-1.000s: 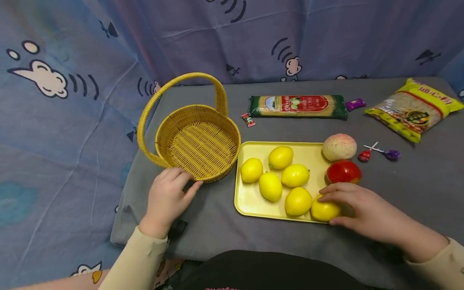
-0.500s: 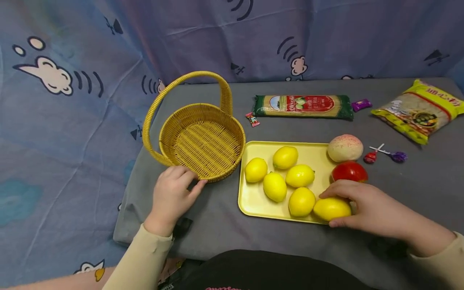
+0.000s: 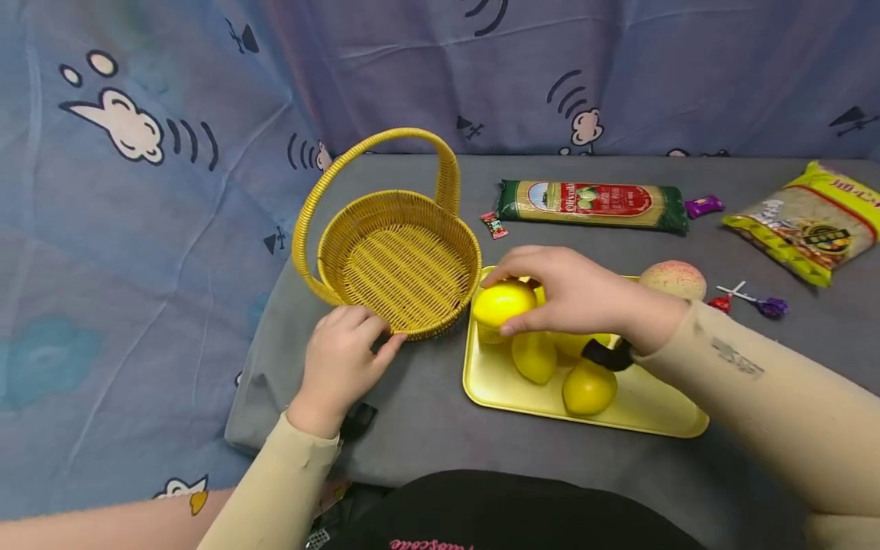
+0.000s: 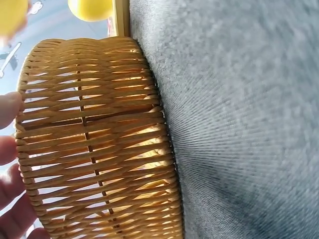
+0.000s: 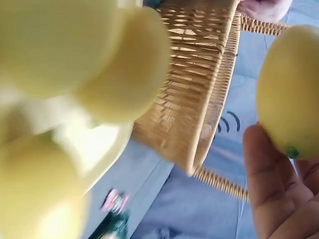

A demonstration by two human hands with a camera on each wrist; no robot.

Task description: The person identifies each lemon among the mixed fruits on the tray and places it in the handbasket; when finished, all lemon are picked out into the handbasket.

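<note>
Above the flat yellow plastic tray [image 3: 653, 416], my right hand [image 3: 577, 294] grips a smooth yellow lemon [image 3: 503, 302]; my left hand [image 3: 344, 363] clasps the round woven yellow basket [image 3: 399, 260] by its rim.

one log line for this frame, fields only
left hand: holds basket rim | right hand: grips lemon above tray | basket: empty
</note>
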